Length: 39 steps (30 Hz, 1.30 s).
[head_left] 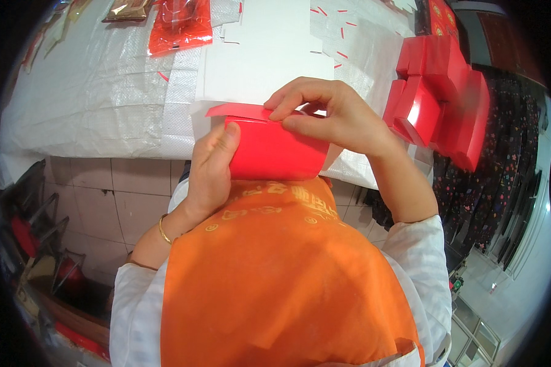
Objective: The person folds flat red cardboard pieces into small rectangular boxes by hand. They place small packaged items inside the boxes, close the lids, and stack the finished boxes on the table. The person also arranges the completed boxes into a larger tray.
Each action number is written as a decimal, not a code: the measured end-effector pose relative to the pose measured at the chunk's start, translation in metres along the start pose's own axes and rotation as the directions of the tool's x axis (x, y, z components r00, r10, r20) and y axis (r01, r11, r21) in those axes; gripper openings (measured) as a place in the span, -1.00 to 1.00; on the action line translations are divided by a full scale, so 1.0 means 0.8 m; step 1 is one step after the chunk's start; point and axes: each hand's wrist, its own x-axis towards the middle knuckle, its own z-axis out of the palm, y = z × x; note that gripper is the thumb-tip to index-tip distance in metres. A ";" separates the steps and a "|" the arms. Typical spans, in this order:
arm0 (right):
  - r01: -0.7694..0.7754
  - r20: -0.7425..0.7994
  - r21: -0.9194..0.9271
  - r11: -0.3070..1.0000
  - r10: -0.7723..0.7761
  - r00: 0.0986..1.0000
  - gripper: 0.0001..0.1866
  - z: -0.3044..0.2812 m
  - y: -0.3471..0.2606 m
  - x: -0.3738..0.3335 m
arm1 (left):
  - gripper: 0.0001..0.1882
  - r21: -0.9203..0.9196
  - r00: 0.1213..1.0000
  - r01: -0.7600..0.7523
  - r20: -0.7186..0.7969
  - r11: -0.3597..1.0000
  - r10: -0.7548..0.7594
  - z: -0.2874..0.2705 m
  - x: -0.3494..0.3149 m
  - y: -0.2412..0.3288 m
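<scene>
A red folded cardboard box (277, 150) is held in front of my orange apron, at the near edge of the table. My left hand (211, 162) grips its left side, with the thumb pressed on the red face and the other fingers hidden behind. A narrow red flap (242, 111) sticks up along the box's top edge. My right hand (324, 113) pinches this top edge near its right part, thumb and fingertips together. Behind the box lies a flat white cardboard sheet (257, 61) with notched edges.
Several folded red boxes (438, 92) are piled at the table's right side. Red plastic packets (180, 24) and a brown-gold packet (128, 10) lie at the back left. Thin red scraps (343, 55) are scattered on the white woven table cover (104, 104). Dark flowered cloth (490, 165) hangs at right.
</scene>
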 end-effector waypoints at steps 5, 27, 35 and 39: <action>0.056 -0.005 0.029 0.998 -0.056 0.998 -0.84 0.002 -0.002 -0.008 | -0.58 0.092 0.999 -0.024 -0.027 0.995 0.026 -0.010 0.001 -0.011; 0.054 -0.177 0.011 0.999 -0.051 0.983 -0.89 0.023 -0.004 -0.032 | -0.60 0.085 0.978 -0.185 -0.086 0.979 0.192 0.017 0.001 0.006; 0.004 -0.155 0.117 0.993 0.014 0.988 -0.95 0.020 0.001 -0.026 | -0.59 0.059 0.983 -0.169 -0.055 0.984 0.172 0.017 -0.001 0.008; 0.128 -0.145 -0.100 0.987 -0.142 0.979 -0.96 0.024 0.005 -0.032 | -0.59 0.075 0.989 -0.139 -0.040 0.987 0.143 0.009 -0.002 0.004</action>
